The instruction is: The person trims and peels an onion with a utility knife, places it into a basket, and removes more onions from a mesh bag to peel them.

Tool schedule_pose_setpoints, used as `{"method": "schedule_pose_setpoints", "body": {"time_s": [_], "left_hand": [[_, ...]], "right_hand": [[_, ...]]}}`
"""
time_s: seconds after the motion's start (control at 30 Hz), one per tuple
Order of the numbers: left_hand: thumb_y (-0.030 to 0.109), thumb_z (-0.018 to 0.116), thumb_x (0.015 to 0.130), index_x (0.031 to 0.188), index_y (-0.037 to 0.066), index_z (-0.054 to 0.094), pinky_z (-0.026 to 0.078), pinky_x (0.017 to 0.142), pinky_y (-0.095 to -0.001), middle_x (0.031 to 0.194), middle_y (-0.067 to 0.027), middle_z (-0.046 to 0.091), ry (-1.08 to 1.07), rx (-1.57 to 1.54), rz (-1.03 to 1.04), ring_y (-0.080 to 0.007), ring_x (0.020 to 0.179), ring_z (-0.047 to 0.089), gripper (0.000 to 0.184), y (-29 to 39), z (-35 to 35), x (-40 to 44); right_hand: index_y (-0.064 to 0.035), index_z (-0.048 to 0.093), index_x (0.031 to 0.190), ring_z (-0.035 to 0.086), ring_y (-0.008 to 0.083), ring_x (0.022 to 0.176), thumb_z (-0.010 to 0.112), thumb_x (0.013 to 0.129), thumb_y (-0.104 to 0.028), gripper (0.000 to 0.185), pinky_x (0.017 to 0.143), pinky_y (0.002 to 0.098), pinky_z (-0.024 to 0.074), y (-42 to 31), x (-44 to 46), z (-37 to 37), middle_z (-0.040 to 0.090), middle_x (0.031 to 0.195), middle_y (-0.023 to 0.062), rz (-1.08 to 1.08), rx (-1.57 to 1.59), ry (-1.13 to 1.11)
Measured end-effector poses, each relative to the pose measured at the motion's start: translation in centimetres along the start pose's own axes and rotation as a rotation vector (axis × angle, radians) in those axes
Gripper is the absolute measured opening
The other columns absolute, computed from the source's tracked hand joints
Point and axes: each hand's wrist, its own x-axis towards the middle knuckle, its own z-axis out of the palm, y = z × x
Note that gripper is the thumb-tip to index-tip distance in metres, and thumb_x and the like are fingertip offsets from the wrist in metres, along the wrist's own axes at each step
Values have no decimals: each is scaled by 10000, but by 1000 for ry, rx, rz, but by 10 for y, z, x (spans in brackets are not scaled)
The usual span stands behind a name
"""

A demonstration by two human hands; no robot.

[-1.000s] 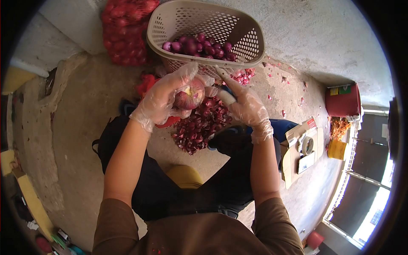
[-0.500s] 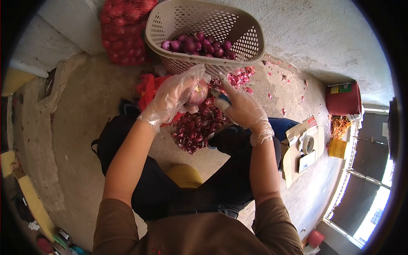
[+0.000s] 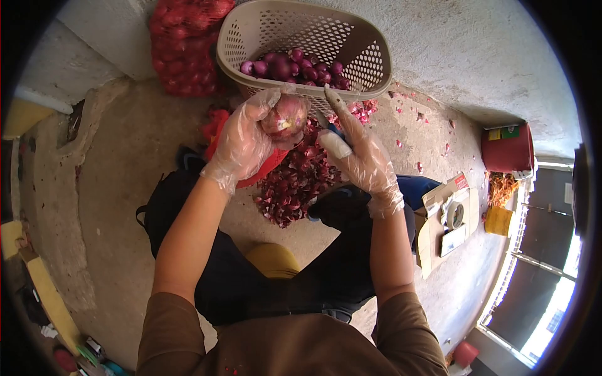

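A red onion [image 3: 286, 120] rests in my left hand [image 3: 246, 139], which wears a clear plastic glove and has its fingers round the onion. To the right, my right hand [image 3: 362, 153], also gloved, is closed on a small knife [image 3: 323, 120] with a dark blade and a bluish handle mostly hidden by the palm. Its index finger is stretched out and its thumb looks wrapped in white. The blade is near the onion's right side; whether they touch I cannot tell. Below both hands lies a pile of red onion skins [image 3: 295, 185] on the floor.
Beyond my hands stands a beige perforated basket [image 3: 304, 14] holding several peeled onions [image 3: 307, 70]. A red mesh sack [image 3: 185, 50] of onions is left of it. At the right are a cardboard piece [image 3: 429, 241] with a tape roll [image 3: 454, 214], and a red bucket [image 3: 506, 150].
The onion has turned in my left hand and risen slightly beside the basket's near edge. My right hand has shifted slightly, still with the knife in it.
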Motion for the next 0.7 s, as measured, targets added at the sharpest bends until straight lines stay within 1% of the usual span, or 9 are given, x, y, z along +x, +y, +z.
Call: {"method": "schedule_pose_setpoints", "body": {"time_s": [0.07, 0.13, 0.2, 0.27, 0.37, 0.47, 0.57, 0.67, 0.7], "left_hand": [[430, 530, 957, 1360, 76, 505, 451, 1016, -500, 1305, -91, 587, -5, -3, 3, -230, 1224, 538, 536, 1, 1, 0], [429, 527, 966, 1372, 94, 500, 431, 1038, -504, 1323, -78, 574, 59, 38, -3, -231, 1247, 518, 528, 5, 14, -1], [425, 514, 979, 1389, 113, 491, 426, 1043, -507, 1355, -64, 548, 71, 52, -5, -230, 1260, 503, 515, 4, 15, -1], [415, 490, 996, 1409, 134, 479, 437, 1030, -508, 1401, -47, 510, 30, 37, -3, -225, 1266, 495, 500, -1, 6, 1], [403, 480, 1004, 1439, 138, 453, 464, 1000, -486, 1397, -53, 510, 18, -56, 4, -218, 1243, 510, 510, 4, 18, -1], [373, 490, 991, 1470, 111, 411, 488, 976, -467, 1375, -72, 523, -24, -108, -82, -223, 1235, 518, 551, 1, 11, -3], [318, 512, 965, 1485, 83, 386, 462, 995, -411, 1358, -73, 526, -74, -90, -7, -204, 1205, 534, 585, -2, 9, -1], [263, 549, 929, 1496, 67, 365, 427, 985, -345, 1356, -51, 525, -116, -82, 67, -173, 1155, 548, 628, 0, 1, 4], [244, 572, 917, 1497, 64, 362, 418, 976, -331, 1353, -42, 528, -88, -69, 88, -161, 1144, 545, 643, 0, 4, 4]], "right_hand": [[-94, 310, 1524, 639, 409, 1059, 622, 934, -359, 718, 906, 426, 485, -10, 0, -1, 619, 1218, 262, 35, 95, -46], [-86, 297, 1529, 616, 393, 1134, 630, 936, -330, 723, 958, 406, 465, -18, -2, -2, 592, 1290, 247, 101, 217, -95], [-84, 277, 1536, 580, 386, 1202, 635, 937, -303, 731, 999, 396, 445, -19, -2, 1, 563, 1343, 236, 90, 253, -105], [-88, 251, 1543, 541, 384, 1256, 635, 938, -285, 744, 1028, 395, 430, -10, -1, 7, 535, 1382, 229, -27, 183, -69], [-89, 211, 1552, 491, 379, 1311, 632, 940, -270, 765, 1057, 398, 415, 0, 1, 15, 493, 1428, 222, -250, 58, 1], [-80, 193, 1552, 462, 380, 1329, 626, 942, -264, 771, 1062, 409, 415, -10, 1, 13, 473, 1444, 219, -226, 82, -47], [-74, 191, 1551, 446, 378, 1341, 621, 943, -252, 766, 1073, 409, 405, -6, 1, 14, 446, 1465, 220, -229, 69, -61], [-32, 250, 1538, 358, 277, 1429, 617, 952, -218, 716, 1129, 361, 308, -10, 0, 13, 409, 1510, 206, -188, 132, -59], [-45, 234, 1541, 384, 305, 1404, 617, 950, -226, 726, 1115, 374, 334, -9, 1, 13, 414, 1500, 210, -221, 77, -52]]}}
